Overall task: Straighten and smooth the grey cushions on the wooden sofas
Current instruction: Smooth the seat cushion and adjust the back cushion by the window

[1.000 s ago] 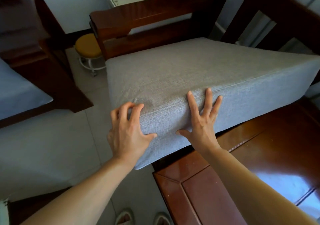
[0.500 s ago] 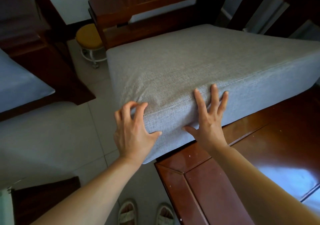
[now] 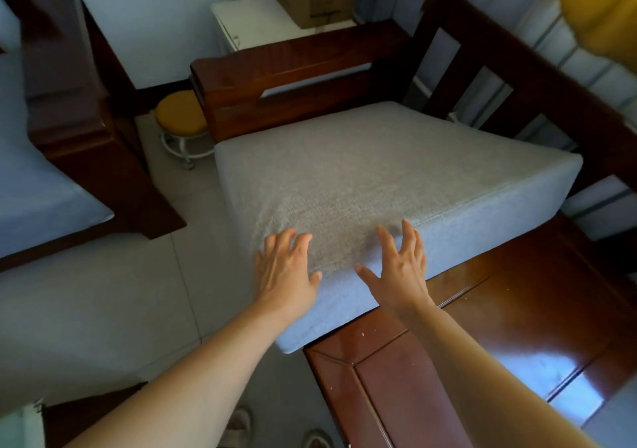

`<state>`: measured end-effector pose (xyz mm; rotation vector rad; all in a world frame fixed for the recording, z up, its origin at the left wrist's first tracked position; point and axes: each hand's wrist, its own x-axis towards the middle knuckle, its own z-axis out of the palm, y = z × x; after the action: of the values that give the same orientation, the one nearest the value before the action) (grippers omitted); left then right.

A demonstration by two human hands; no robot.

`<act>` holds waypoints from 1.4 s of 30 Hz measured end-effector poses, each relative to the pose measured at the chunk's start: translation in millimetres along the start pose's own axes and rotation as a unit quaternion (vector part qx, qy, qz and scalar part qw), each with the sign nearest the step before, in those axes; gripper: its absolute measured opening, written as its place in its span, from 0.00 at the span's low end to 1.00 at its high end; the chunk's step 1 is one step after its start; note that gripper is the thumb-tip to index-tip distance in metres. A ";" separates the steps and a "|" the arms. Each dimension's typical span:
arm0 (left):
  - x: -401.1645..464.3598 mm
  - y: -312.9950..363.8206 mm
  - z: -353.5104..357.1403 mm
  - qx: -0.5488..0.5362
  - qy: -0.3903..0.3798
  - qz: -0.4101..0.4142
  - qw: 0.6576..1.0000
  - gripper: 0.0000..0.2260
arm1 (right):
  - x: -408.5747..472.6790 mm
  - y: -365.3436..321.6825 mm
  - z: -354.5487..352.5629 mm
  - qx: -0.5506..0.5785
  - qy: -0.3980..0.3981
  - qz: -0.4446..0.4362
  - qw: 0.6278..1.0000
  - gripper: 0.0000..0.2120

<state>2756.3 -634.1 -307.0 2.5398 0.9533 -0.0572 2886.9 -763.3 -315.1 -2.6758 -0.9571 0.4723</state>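
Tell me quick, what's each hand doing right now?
Left hand: open, fingers spread on the grey cushion, gripping nothing.
Right hand: open, fingers spread at the cushion's front edge, holding nothing.

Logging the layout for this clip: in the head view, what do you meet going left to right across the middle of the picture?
Neighbouring sofa's blue-grey cushion → its dark wooden arm → round yellow stool → grey cushion with the left hand, then the right hand, at its near corner → slatted wooden backrest.

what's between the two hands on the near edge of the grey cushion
Only bare fabric of the grey cushion: its near top edge and front face show between the left hand and right hand in the head view.
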 end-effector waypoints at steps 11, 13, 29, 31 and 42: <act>80.0 -31.7 -45.4 -0.008 -0.139 0.152 0.978 0.25 | 24.0 -59.6 -9.7 0.050 0.039 0.187 0.980 0.31; 97.9 -43.7 -54.3 0.009 -0.166 0.189 0.968 0.25 | 30.2 -69.9 -5.3 0.058 0.047 0.226 0.971 0.32; 232.7 51.4 -54.4 0.152 -0.302 0.430 0.837 0.31 | 85.7 -40.3 -10.5 0.131 0.159 0.416 0.886 0.39; 246.5 68.2 -48.9 0.160 -0.305 0.460 0.818 0.31 | 93.8 -35.1 -13.0 0.140 0.163 0.433 0.875 0.39; 340.8 137.6 -11.3 0.204 -0.341 0.635 0.663 0.31 | 143.3 -38.1 -10.2 0.179 0.276 0.585 0.742 0.40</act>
<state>3102.9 -511.2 -307.7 2.5671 -1.2815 -0.7769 2974.0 -643.1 -323.2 -2.4345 0.9739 0.0025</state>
